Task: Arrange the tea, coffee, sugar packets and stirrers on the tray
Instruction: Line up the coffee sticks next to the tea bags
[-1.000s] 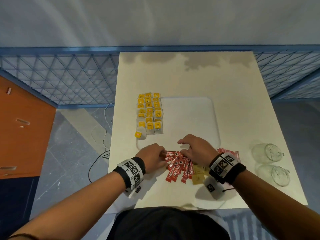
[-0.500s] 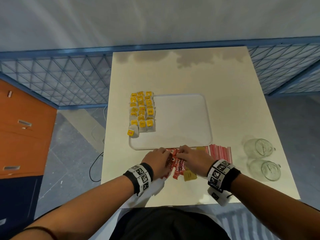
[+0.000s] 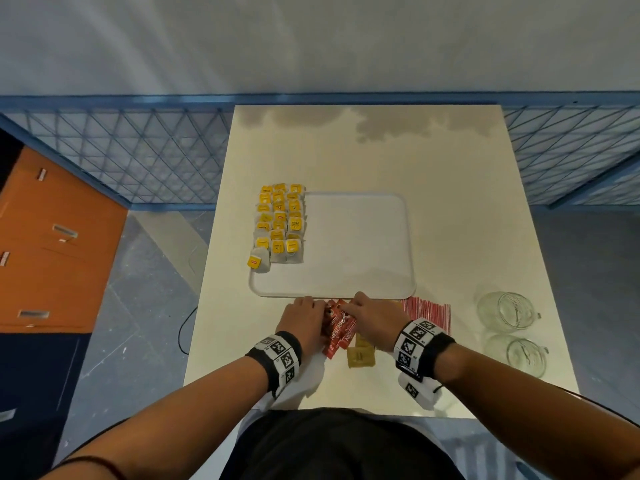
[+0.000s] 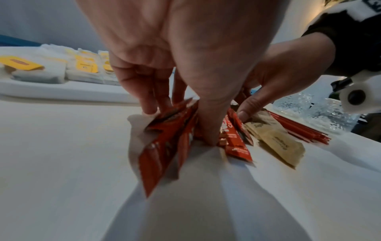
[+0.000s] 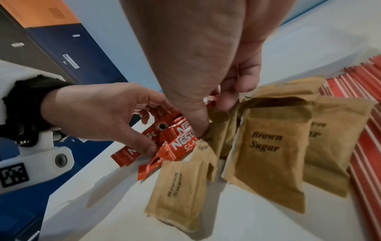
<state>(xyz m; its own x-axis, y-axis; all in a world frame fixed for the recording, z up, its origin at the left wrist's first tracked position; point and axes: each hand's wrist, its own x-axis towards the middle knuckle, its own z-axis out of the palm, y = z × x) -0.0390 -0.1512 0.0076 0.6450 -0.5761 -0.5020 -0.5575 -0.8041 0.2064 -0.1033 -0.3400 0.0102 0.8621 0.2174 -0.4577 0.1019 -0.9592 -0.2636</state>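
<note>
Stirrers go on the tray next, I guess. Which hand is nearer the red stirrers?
Right. The right hand lies just beside the red stirrers; the left hand is farther, beyond the coffee sachets.

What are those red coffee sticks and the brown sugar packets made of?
The red coffee sticks look like glossy foil or plastic film: shiny, creased, with serrated ends. The brown sugar packets look like matte brown paper: dull, fibrous, softly wrinkled.

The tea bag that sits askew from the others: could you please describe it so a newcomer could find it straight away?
Start at the white tray in the middle of the table; along its left side lie neat rows of tea bags with yellow tags. At the near left corner of that block, one stray tea bag lies tilted, overhanging the tray's left rim, unlike its squared-up neighbours.
</note>
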